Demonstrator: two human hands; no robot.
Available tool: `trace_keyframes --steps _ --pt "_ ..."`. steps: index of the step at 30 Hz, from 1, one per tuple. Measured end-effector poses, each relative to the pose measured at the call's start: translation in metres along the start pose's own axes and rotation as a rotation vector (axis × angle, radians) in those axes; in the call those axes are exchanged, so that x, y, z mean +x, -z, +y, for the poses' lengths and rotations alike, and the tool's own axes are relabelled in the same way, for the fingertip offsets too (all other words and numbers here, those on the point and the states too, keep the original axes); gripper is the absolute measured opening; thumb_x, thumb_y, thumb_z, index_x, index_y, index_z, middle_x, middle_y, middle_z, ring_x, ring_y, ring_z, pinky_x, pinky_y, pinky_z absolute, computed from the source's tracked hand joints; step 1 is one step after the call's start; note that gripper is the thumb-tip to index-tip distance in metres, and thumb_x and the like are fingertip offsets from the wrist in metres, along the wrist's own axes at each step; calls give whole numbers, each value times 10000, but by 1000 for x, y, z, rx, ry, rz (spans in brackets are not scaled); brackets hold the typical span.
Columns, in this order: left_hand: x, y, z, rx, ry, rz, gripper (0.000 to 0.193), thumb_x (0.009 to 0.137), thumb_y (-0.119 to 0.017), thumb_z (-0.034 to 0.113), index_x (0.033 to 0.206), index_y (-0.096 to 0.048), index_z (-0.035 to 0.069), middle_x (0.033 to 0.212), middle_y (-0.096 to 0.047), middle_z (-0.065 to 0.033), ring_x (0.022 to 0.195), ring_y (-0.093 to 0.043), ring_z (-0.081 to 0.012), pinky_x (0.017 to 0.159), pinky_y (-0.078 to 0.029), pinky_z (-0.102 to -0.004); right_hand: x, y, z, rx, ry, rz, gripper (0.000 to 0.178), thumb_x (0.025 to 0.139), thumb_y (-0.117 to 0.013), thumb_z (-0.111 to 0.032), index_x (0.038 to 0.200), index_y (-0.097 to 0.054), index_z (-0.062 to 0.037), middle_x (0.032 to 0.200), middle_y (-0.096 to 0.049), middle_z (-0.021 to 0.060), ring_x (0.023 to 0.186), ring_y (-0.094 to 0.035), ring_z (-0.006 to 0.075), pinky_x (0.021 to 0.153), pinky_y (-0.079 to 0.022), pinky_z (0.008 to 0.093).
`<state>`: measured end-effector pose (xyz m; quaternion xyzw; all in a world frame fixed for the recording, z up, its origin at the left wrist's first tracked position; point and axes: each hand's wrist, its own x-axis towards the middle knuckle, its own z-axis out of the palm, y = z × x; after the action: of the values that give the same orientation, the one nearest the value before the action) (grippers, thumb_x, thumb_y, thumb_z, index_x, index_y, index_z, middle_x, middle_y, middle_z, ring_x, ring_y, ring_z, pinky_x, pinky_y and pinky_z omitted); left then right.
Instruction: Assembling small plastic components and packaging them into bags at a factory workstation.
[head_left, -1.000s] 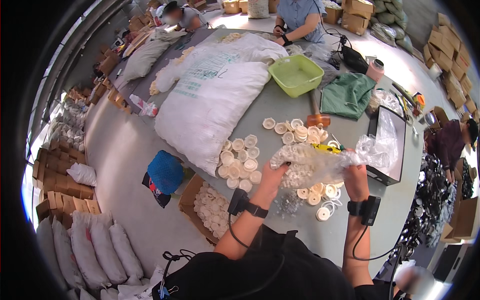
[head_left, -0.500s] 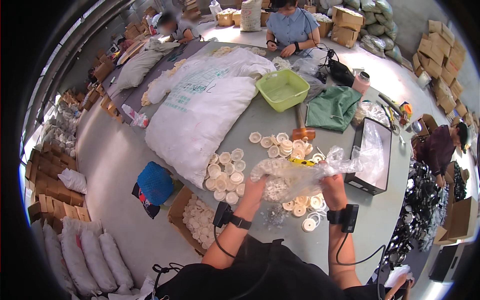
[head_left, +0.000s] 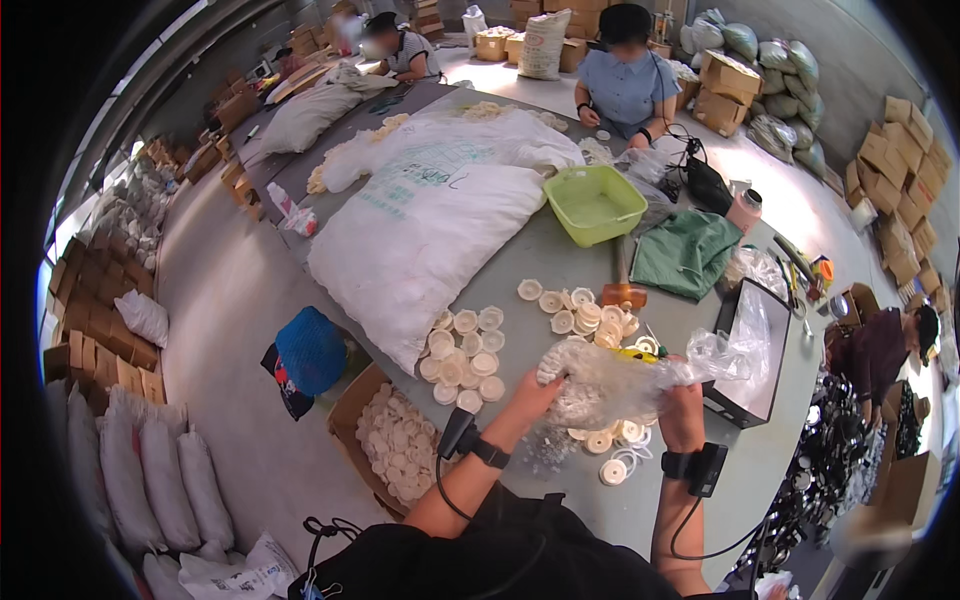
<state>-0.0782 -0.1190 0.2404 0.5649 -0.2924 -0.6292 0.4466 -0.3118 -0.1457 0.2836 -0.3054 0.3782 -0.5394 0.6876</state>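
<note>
Between my two hands hangs a clear plastic bag (head_left: 590,398) bulging with small whitish pieces. My left hand (head_left: 543,393) is closed on its filled left end, and my right hand (head_left: 682,408) grips the loose film at the other end. Behind the bag a yellow-and-black object (head_left: 640,354) shows in part; its kind is hidden. Cream round plastic caps (head_left: 466,358) lie left of the bag, with another group (head_left: 592,318) beyond it. More caps and white rings (head_left: 615,470) lie nearest me, beside a scatter of tiny clear pieces (head_left: 547,450).
A large white sack (head_left: 430,220) covers the table's left part. Beyond the caps are a mallet (head_left: 624,295), a green basin (head_left: 596,222) and a green cloth (head_left: 688,252). An open black box (head_left: 735,408) stands right. A carton of caps (head_left: 350,425) sits lower left. Other people work around.
The whole view has shifted, so the table appears farther right and lower. My hands have come slightly closer together, still on the bag. The person in blue across the table has straightened up.
</note>
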Motion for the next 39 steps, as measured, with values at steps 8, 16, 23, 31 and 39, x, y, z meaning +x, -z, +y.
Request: trace_keyframes --steps 8,16,23,31,39 --pt "-14 24 -6 -112 -87 -60 322 833 -552 62 1149 -513 13 1070 -589 -49 940 -571 -119 806 -471 -259 -2 -24 1 -10 72 -189 393 724 -484 -24 1116 -479 0 988 -554 53 890 -549 152 781 -445 276" --pt "-11 46 -38 -162 -81 -54 292 844 -567 80 1123 -524 4 1047 -596 -56 923 -577 -129 798 -474 -261 -18 -41 19 -135 31 -87 436 667 -518 -39 1100 -502 5 979 -560 45 904 -542 143 797 -417 261" --pt "-4 32 -73 -114 65 57 251 852 -507 33 1102 -518 17 1021 -595 -64 897 -598 -173 736 -506 -303 -53 -23 43 -166 42 18 455 680 -518 55 1133 -500 19 1052 -572 77 969 -547 173 849 -423 296" --pt "-5 -3 -105 -202 164 129 276 812 -591 90 1074 -535 19 947 -601 -60 825 -607 -158 669 -500 -279 -94 7 55 -68 13 166 388 702 -532 62 1087 -518 20 1024 -582 69 924 -558 163 818 -432 287" --pt "-3 -13 -120 -184 165 -1 248 841 -578 123 1053 -557 -5 931 -626 -70 773 -617 -139 646 -508 -287 -115 22 43 -99 38 223 360 717 -534 53 1076 -515 26 1015 -583 70 907 -559 161 817 -431 286"
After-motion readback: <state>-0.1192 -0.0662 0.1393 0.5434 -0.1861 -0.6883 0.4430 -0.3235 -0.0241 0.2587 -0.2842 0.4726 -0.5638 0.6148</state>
